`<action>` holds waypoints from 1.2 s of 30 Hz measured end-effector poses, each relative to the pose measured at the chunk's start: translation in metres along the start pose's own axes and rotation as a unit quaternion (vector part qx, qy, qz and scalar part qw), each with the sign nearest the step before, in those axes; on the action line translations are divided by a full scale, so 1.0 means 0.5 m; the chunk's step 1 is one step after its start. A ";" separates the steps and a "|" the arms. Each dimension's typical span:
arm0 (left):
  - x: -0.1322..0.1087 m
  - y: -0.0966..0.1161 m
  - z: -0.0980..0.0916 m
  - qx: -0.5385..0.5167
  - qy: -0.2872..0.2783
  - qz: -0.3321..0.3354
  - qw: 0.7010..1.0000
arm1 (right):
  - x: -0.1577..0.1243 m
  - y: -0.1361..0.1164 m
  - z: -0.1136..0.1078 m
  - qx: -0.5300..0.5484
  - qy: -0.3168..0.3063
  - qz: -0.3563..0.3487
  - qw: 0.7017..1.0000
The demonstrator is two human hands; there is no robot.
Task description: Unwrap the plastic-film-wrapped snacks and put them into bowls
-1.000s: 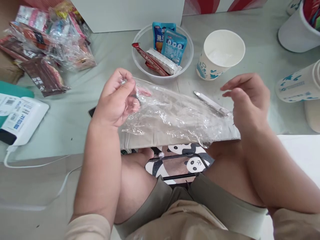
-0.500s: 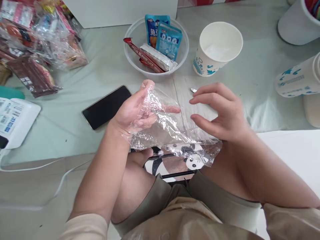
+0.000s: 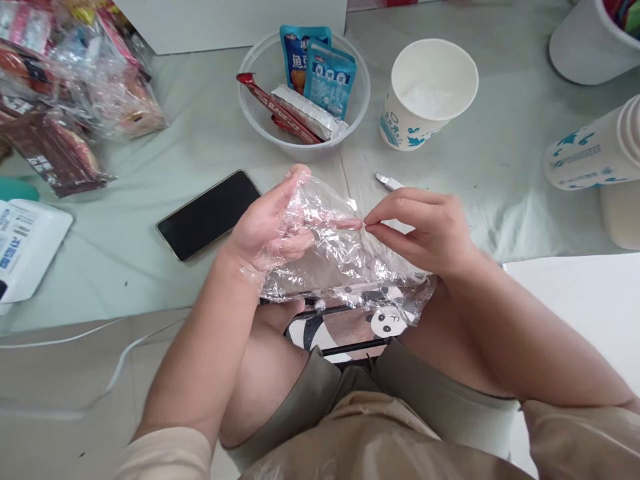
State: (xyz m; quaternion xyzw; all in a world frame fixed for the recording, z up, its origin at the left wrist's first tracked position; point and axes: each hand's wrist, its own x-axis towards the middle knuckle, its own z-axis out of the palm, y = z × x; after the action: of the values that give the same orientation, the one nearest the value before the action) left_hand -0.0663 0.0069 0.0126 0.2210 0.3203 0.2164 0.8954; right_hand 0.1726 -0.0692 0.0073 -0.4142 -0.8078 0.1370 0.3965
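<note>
A clear crinkled plastic bag (image 3: 345,260) is draped over my left hand (image 3: 277,223), which reaches inside it. The left thumb points up, the index finger stretches to the right, and the other fingers are partly curled. My right hand (image 3: 425,227) pinches thumb and index finger together on the film at the tip of the left index finger. Below my hands, the bag hangs past the table edge. Just beyond the right fingers lies a slim silver metal tool (image 3: 387,181), partly covered by the hand. To the left of my left hand rests a black phone (image 3: 207,215).
A clear bowl (image 3: 364,100) with snack packets and a white paper cup (image 3: 427,87) stand behind. Wrapped snacks (image 3: 85,87) pile up at the far left, above a white device (image 3: 35,247). Stacked cups (image 3: 590,147) lie at the right, near a white bin (image 3: 580,53).
My right hand has moved slightly left, and its spread thumb and index finger have closed on the film at the left fingertip. The left hand stays nearly the same. The view has shifted slightly.
</note>
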 end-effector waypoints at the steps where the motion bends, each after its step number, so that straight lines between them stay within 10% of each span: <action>1: -0.003 0.004 0.003 0.005 -0.001 -0.021 1.000 | 0.000 0.000 -0.001 -0.001 0.000 0.009 1.000; 11: -0.023 0.017 -0.005 0.053 -0.022 -0.023 0.998 | 0.007 0.010 -0.007 0.156 0.048 0.276 0.947; 19: -0.030 0.008 -0.020 0.125 -0.149 -0.003 0.981 | 0.018 0.008 0.011 0.393 -0.102 0.367 0.837; 24: -0.041 0.026 -0.044 0.158 -0.180 0.040 0.970 | 0.018 0.013 -0.001 0.344 -0.040 0.356 0.868; 31: -0.072 0.065 -0.056 0.168 0.044 0.069 0.982 | -0.017 0.039 -0.050 0.182 -0.155 0.358 0.902; 36: -0.066 0.060 -0.048 0.138 0.065 0.055 0.987 | -0.017 0.025 -0.028 0.095 -0.020 0.281 0.955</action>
State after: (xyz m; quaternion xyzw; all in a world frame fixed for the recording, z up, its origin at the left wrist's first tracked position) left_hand -0.1129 0.0201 0.0277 0.3450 0.3917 0.2329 0.8206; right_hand 0.1929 -0.0697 0.0049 -0.5822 -0.6499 0.3272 0.3628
